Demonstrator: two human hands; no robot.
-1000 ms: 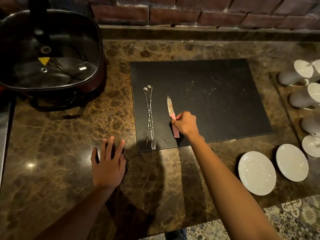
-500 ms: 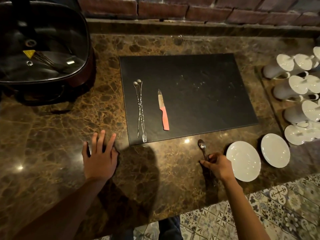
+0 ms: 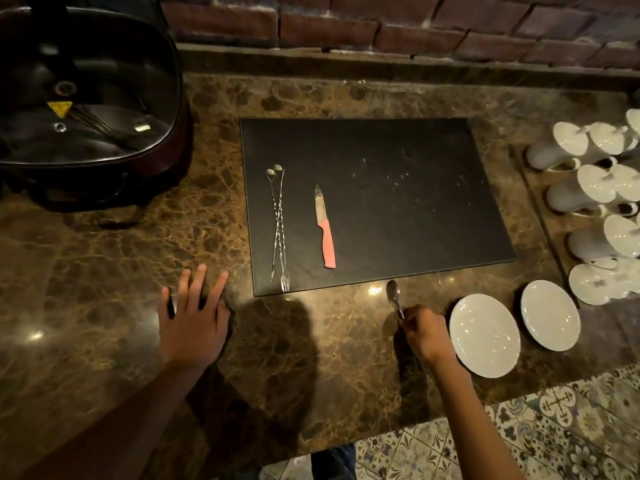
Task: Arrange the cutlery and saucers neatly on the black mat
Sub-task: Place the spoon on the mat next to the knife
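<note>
The black mat (image 3: 398,188) lies in the middle of the marble counter. On its left part rest two long twisted bar spoons (image 3: 278,226) side by side and a pink-handled knife (image 3: 325,230), blade pointing away. Just below the mat's front edge, my right hand (image 3: 424,332) is closed around the handle of a metal spoon (image 3: 393,294), whose bowl points toward the mat. My left hand (image 3: 192,318) lies flat on the counter, fingers spread, left of the mat. Two white saucers (image 3: 485,336) (image 3: 550,315) sit on the counter to the right of my right hand.
A dark lidded electric pan (image 3: 83,98) fills the back left. Several white cups and lids (image 3: 595,188) lie on a tray at the far right. A brick wall runs along the back; the counter's front edge drops to patterned floor tiles (image 3: 554,427).
My right hand let go of the pink knife on the mat, moved down and right off the mat, and closed on the spoon beside the saucers. The left hand stayed flat.
</note>
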